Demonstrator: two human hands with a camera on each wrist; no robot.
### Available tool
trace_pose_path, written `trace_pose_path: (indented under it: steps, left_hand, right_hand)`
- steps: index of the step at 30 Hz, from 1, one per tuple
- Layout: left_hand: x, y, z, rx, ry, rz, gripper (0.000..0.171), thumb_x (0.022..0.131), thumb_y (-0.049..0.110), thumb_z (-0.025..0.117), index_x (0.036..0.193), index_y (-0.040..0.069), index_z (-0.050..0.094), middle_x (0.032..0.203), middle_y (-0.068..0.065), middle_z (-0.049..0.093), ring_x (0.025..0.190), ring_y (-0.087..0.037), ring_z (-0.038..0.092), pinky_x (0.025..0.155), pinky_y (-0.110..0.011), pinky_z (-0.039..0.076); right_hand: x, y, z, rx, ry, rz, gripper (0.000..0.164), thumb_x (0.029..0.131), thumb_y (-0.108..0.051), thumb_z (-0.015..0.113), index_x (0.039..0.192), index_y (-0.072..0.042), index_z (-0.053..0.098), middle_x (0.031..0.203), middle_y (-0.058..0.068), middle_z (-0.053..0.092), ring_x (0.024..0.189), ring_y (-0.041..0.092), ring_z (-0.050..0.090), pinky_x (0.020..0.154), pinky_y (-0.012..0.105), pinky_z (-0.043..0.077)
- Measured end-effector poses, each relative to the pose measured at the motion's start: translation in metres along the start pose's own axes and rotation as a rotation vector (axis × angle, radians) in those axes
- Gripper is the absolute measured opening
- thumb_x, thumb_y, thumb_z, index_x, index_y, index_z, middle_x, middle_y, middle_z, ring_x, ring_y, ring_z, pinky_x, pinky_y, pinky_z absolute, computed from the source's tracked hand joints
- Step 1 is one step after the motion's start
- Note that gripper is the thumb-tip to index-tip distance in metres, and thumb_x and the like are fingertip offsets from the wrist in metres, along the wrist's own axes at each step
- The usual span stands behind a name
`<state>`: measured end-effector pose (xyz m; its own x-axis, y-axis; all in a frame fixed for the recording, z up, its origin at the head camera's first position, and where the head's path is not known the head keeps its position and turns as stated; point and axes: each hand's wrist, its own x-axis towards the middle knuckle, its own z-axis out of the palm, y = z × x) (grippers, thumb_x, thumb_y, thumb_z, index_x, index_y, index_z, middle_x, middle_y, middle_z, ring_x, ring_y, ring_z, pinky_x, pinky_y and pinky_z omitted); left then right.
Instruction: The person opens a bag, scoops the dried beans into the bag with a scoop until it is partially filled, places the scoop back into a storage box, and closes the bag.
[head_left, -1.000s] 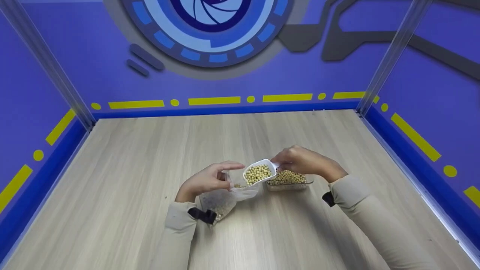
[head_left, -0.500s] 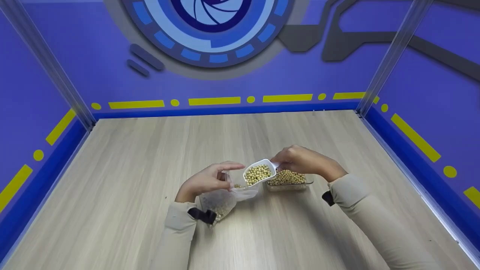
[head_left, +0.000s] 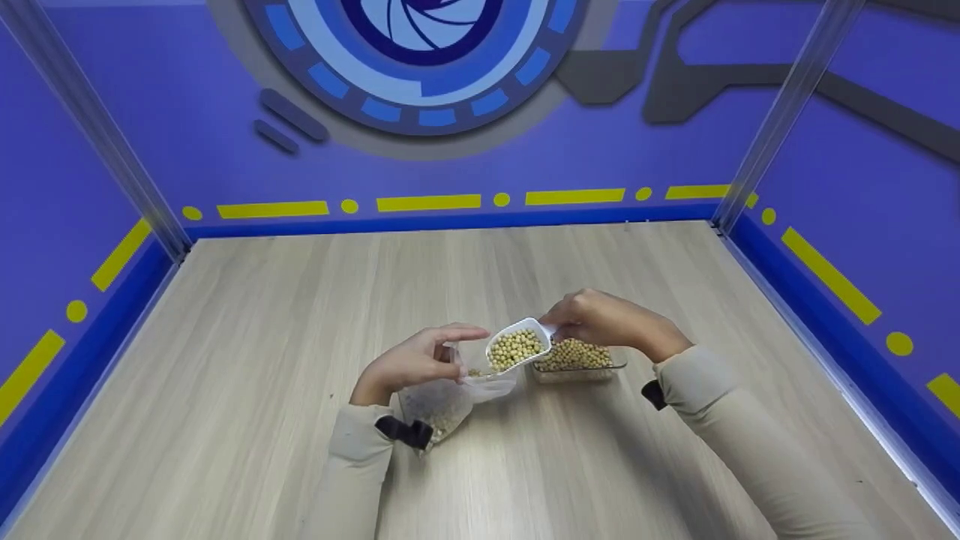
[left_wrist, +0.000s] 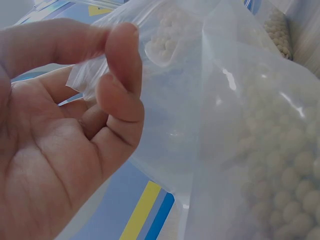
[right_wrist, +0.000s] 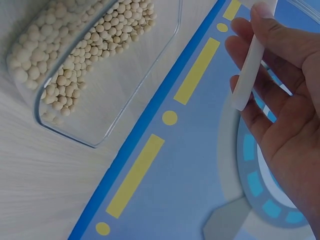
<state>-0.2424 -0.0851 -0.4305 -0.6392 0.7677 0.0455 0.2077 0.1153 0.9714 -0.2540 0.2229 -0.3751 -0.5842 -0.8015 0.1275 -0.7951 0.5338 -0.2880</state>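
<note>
My left hand [head_left: 409, 362] pinches the mouth of a clear plastic bag [left_wrist: 210, 140], holding it spread. Round pale soybeans [left_wrist: 295, 190] fill the bag's lower part, which rests on the table. In my right hand [head_left: 600, 319] is the handle of a white scoop [head_left: 546, 330], gripped between thumb and fingers, as the right wrist view shows. The scoop is heaped with soybeans [head_left: 514, 349], and its front lip is at the bag's opening, slightly tilted toward it. Through the plastic, the left wrist view shows the scoop's blurred tip [left_wrist: 164, 50].
Beneath my right hand stands a clear rectangular container [head_left: 574, 375], with soybeans piled toward one side in the right wrist view. The wooden table [head_left: 300, 300] is bounded by blue-purple panels [head_left: 172, 112] at the back and sides. A tiny dark speck lies left of my left hand.
Almost nothing differs: the scoop stays at the bag's mouth with its soybeans, and my right hand and forearm have shifted very slightly. The left hand and bag hold still.
</note>
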Motion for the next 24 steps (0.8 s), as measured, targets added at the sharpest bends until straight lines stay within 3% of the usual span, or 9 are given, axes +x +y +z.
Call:
trace_pose_path:
  steps: [8, 24]
  left_hand:
    - [0.0005, -0.0002, 0.0006, 0.007, 0.009, -0.015, 0.063, 0.082, -0.010, 0.055, 0.143, -0.002, 0.041, 0.144, -0.018, 0.042, 0.071, 0.000, 0.058, 0.067, -0.021, 0.048]
    - [-0.0001, 0.0008, 0.0005, -0.005, 0.001, -0.007, 0.061, 0.083, -0.006, 0.057, 0.142, -0.007, 0.039, 0.145, -0.023, 0.040, 0.070, -0.001, 0.056, 0.067, -0.019, 0.049]
  right_hand:
    - [-0.0003, 0.0001, -0.0001, -0.003, -0.003, 0.005, 0.020, 0.082, -0.002, 0.071, 0.102, -0.003, 0.075, 0.095, 0.008, 0.075, 0.087, 0.020, 0.070, 0.074, 0.033, 0.057]
    - [0.0014, -0.0013, -0.0019, -0.020, -0.007, -0.005, 0.019, 0.082, -0.002, 0.071, 0.100, -0.006, 0.075, 0.095, 0.006, 0.075, 0.087, 0.020, 0.068, 0.076, 0.034, 0.056]
